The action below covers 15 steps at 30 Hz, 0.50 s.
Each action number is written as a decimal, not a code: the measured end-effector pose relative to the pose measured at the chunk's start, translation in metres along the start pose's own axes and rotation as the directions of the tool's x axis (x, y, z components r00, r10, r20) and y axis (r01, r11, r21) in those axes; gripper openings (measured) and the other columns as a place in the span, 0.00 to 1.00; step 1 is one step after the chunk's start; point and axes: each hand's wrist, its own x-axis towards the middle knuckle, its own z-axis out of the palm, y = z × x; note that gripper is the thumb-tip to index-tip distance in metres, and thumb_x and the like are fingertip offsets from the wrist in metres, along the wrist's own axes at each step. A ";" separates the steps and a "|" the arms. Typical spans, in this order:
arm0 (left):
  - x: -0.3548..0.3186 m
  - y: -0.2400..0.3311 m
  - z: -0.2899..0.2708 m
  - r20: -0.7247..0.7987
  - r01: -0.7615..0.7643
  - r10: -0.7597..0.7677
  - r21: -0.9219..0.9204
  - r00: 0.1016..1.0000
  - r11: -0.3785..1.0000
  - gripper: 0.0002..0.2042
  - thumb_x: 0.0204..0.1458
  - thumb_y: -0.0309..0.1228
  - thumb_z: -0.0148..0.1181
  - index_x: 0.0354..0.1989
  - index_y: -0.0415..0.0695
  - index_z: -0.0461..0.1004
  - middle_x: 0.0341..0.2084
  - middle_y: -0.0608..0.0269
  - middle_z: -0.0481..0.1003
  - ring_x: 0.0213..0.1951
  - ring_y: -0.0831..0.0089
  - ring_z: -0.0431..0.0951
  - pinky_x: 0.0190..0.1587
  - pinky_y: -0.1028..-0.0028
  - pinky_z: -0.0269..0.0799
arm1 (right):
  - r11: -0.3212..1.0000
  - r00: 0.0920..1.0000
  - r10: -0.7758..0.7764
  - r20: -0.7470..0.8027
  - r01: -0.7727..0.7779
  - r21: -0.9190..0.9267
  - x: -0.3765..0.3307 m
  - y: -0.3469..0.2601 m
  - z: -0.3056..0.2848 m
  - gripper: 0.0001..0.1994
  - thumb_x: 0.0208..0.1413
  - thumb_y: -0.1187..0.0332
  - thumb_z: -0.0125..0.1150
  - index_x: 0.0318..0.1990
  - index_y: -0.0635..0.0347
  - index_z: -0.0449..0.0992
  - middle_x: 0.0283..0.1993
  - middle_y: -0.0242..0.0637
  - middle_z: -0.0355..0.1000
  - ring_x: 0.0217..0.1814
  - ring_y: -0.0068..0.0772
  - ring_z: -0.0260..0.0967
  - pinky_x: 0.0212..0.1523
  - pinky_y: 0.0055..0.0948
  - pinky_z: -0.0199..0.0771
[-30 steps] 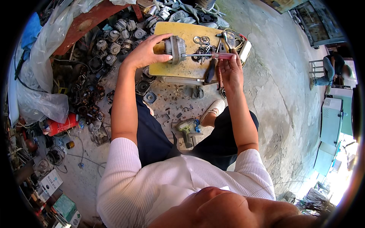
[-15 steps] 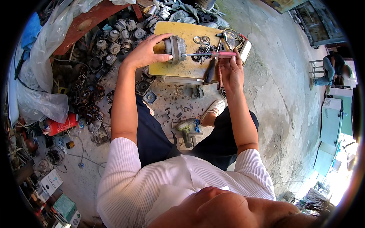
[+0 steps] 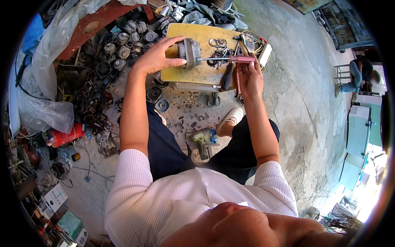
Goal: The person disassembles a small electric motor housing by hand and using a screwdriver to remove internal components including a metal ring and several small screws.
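On the yellow table (image 3: 205, 74), motor (image 3: 188, 52) lies gripped by left hand (image 3: 158, 57); right hand (image 3: 249, 76) grasps pink-handled screwdriver (image 3: 230, 59), tip at motor; washers (image 3: 218, 43) just beside.

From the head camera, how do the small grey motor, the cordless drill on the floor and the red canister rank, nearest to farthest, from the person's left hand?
1. Small grey motor: on the yellow table, under the left hand, touching it.
2. Cordless drill: on the floor between the person's legs, below the table.
3. Red canister: on the floor far to the left, beside the clear plastic sheet.
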 end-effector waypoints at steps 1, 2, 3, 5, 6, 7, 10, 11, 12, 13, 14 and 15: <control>0.000 0.000 0.000 0.000 -0.001 0.001 0.000 1.000 1.000 0.41 0.39 0.51 0.73 0.67 0.64 0.64 0.66 0.57 0.61 0.67 0.56 0.60 0.67 0.57 0.58 | 1.000 1.000 0.022 0.008 -0.022 0.013 0.000 0.000 -0.001 0.19 0.69 0.66 0.48 0.66 0.52 0.62 0.55 0.38 0.70 0.56 0.33 0.69 0.60 0.34 0.71; 0.000 0.000 0.000 -0.001 0.001 -0.001 0.002 1.000 1.000 0.41 0.39 0.51 0.73 0.67 0.64 0.64 0.66 0.57 0.61 0.67 0.56 0.60 0.67 0.57 0.58 | 0.999 0.999 0.039 -0.032 -0.039 -0.012 -0.002 -0.002 0.004 0.20 0.69 0.66 0.47 0.66 0.53 0.61 0.56 0.38 0.69 0.58 0.34 0.68 0.61 0.35 0.70; -0.001 -0.001 0.000 -0.002 0.003 -0.003 0.004 1.000 1.000 0.41 0.39 0.51 0.73 0.67 0.64 0.64 0.66 0.57 0.61 0.67 0.57 0.60 0.67 0.57 0.58 | 0.998 0.996 0.054 -0.072 -0.057 -0.037 -0.006 -0.006 0.012 0.20 0.69 0.67 0.47 0.66 0.54 0.61 0.57 0.39 0.69 0.60 0.35 0.68 0.63 0.37 0.69; -0.001 -0.001 0.000 -0.005 0.009 -0.009 0.009 1.000 1.000 0.41 0.39 0.51 0.73 0.67 0.64 0.64 0.66 0.57 0.61 0.67 0.57 0.61 0.67 0.57 0.58 | 0.995 0.992 0.061 -0.110 -0.069 -0.066 -0.007 -0.007 0.014 0.19 0.69 0.67 0.47 0.66 0.54 0.61 0.58 0.39 0.68 0.62 0.36 0.67 0.65 0.38 0.68; -0.001 -0.001 0.001 -0.006 0.013 -0.013 0.011 1.000 1.000 0.41 0.39 0.51 0.73 0.67 0.64 0.64 0.66 0.57 0.61 0.67 0.57 0.61 0.67 0.57 0.58 | 0.996 0.993 0.053 -0.107 -0.061 -0.071 -0.005 -0.006 0.010 0.19 0.69 0.66 0.47 0.66 0.54 0.61 0.58 0.39 0.68 0.62 0.35 0.67 0.65 0.38 0.67; -0.001 -0.001 0.001 -0.008 0.017 -0.017 0.013 1.000 1.000 0.41 0.39 0.51 0.73 0.67 0.64 0.64 0.66 0.58 0.61 0.67 0.57 0.61 0.67 0.57 0.58 | 0.996 0.993 0.045 -0.104 -0.053 -0.075 -0.003 -0.005 0.007 0.19 0.69 0.66 0.47 0.66 0.53 0.62 0.58 0.38 0.68 0.62 0.35 0.66 0.65 0.38 0.67; 0.000 -0.002 0.000 0.009 0.007 -0.007 -0.013 1.000 1.000 0.41 0.40 0.51 0.73 0.67 0.64 0.64 0.66 0.58 0.61 0.67 0.57 0.61 0.67 0.57 0.58 | 0.998 0.999 -0.036 -0.007 0.035 -0.057 0.001 0.000 -0.003 0.20 0.68 0.63 0.50 0.65 0.51 0.63 0.56 0.36 0.69 0.57 0.30 0.68 0.61 0.35 0.70; 0.000 -0.002 0.000 0.007 0.005 -0.005 -0.010 1.000 1.000 0.41 0.40 0.51 0.73 0.67 0.64 0.64 0.66 0.58 0.61 0.67 0.57 0.61 0.67 0.57 0.58 | 0.999 1.000 -0.016 -0.006 0.016 -0.047 0.000 -0.001 -0.001 0.20 0.68 0.64 0.50 0.65 0.52 0.63 0.56 0.36 0.69 0.57 0.30 0.68 0.61 0.35 0.70; 0.000 -0.003 0.000 0.006 0.004 -0.004 -0.006 1.000 1.000 0.41 0.40 0.51 0.72 0.67 0.64 0.64 0.66 0.58 0.61 0.67 0.57 0.61 0.67 0.57 0.58 | 0.999 1.000 0.003 -0.005 -0.004 -0.038 -0.001 -0.002 0.001 0.20 0.68 0.64 0.50 0.65 0.52 0.63 0.56 0.35 0.69 0.56 0.30 0.69 0.60 0.35 0.70; 0.000 -0.004 0.000 0.005 0.002 -0.002 -0.002 1.000 1.000 0.41 0.40 0.51 0.72 0.67 0.64 0.64 0.66 0.58 0.61 0.67 0.57 0.61 0.67 0.57 0.58 | 0.999 1.000 0.023 -0.004 -0.023 -0.028 -0.003 -0.004 0.004 0.20 0.68 0.64 0.50 0.65 0.52 0.63 0.56 0.35 0.69 0.56 0.29 0.69 0.60 0.35 0.70; 0.000 -0.003 0.000 0.003 0.002 -0.002 0.002 1.000 1.000 0.41 0.40 0.51 0.72 0.67 0.64 0.64 0.66 0.58 0.61 0.67 0.57 0.61 0.67 0.57 0.58 | 0.999 0.999 0.037 -0.029 -0.038 -0.027 -0.004 -0.005 0.006 0.20 0.68 0.64 0.50 0.65 0.53 0.63 0.55 0.35 0.70 0.56 0.29 0.69 0.60 0.35 0.70; 0.000 -0.003 0.000 0.000 0.002 -0.002 0.005 1.000 1.000 0.41 0.40 0.51 0.72 0.67 0.64 0.64 0.66 0.58 0.61 0.67 0.57 0.61 0.67 0.57 0.58 | 0.998 0.997 0.052 -0.055 -0.053 -0.026 -0.005 -0.006 0.008 0.20 0.68 0.64 0.50 0.65 0.54 0.63 0.54 0.35 0.71 0.56 0.29 0.69 0.60 0.35 0.69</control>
